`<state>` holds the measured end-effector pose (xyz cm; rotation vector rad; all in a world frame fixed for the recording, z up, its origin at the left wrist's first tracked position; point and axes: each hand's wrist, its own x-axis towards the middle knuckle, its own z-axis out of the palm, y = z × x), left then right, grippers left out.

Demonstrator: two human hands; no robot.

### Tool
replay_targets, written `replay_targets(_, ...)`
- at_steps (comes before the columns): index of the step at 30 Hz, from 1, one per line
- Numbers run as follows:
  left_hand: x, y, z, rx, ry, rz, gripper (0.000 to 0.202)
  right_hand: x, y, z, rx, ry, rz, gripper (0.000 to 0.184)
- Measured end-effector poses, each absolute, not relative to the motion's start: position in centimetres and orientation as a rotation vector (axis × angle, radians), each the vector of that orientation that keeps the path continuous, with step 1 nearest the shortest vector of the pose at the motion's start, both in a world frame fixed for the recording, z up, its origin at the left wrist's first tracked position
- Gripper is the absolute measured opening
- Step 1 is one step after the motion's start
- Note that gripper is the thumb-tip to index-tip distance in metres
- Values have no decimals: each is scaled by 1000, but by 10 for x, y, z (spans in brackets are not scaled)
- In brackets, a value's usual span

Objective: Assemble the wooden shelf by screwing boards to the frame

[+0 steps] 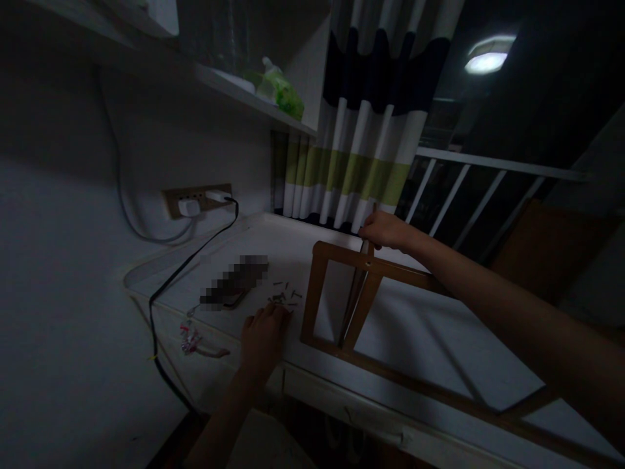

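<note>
My left hand [263,332] rests low over the white desk top [288,234], fingers curled and closed at the near edge of a small pile of screws [280,298]. What its fingertips pinch, if anything, is hidden. Further right, a brown wooden frame [319,293] with crossbars lies along the desk. My right hand [385,231] is closed at the frame's far side, around the upper end of a thin wooden slat [357,296] that slants down beside a crossbar. A short brown tip pokes out above those fingers.
Left of the screws lies a blurred-out dark object [237,281], with a charm [190,339] hanging over the desk edge. A black cable [193,254] runs from the wall socket [198,198]. Above is a shelf [254,98]; behind, a striped curtain [361,143] and white railing [488,163].
</note>
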<state>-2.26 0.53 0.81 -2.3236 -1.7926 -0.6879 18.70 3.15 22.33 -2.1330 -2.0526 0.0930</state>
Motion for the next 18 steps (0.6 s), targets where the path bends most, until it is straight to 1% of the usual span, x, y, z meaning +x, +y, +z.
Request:
replay_targets(2,-24,-3,13,-2270,-1778,-843,22,188,32,223,-2123,-2057,94,23)
replay_targets(5,-21,-19,28,-2145,-1686,-1206,15,188,33,222,-2117,-2051,85,22)
replay_targets(7,-13,-33,43,-2085,-1500,-1446,11,188,33,221,-2116,-2044,74,21)
replay_targets(9,-1,-45,59,-2067,-1266,-1601,7,188,33,221,-2108,-2047,73,22)
replay_targets(14,35,-63,97,-2173,-967,-1768,5,189,35,219,-2099,-2059,70,20)
replay_targets(18,52,-60,114,-2141,-971,-1814,10,190,36,218,-2101,-2054,66,19)
